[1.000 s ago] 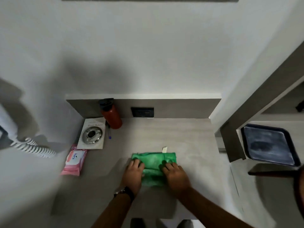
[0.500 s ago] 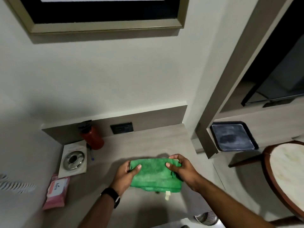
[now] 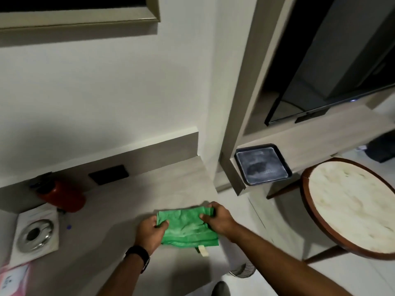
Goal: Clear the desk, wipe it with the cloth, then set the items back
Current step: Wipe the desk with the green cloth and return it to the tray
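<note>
Hands meet over a folded green cloth (image 3: pixel 188 228) held just above the near right part of the grey worktop (image 3: pixel 132 206). The left hand (image 3: pixel 150 232) pinches the cloth's left edge, thumb on top and fingers curled beneath; a dark wristwatch (image 3: pixel 139 256) sits on that wrist. The right hand (image 3: pixel 217 218) grips the cloth's upper right corner, thumb pressed on the top face and fingers wrapped over the far edge. A small pale tag (image 3: pixel 202 251) hangs from the cloth's near edge.

At the back left of the worktop a red bottle (image 3: pixel 62 196) with a black cap stands against the low back panel, blurred. Just in front of it lies a white book (image 3: pixel 35 232) with a round metal ashtray (image 3: pixel 35 235) resting on its cover. A blue pen (image 3: pixel 68 227) shows only in part just right of the book. A pink packet (image 3: pixel 11 278) lies at the near left corner, cut by the frame edge. A black wall socket (image 3: pixel 109 174) is set in the back panel, to the right of the bottle.

To the right, on a separate lower shelf, sits a dark square tray (image 3: pixel 264 164). Nearer, a round side table (image 3: pixel 350 208) with a pale marble-like top and brown rim stands on the floor.
</note>
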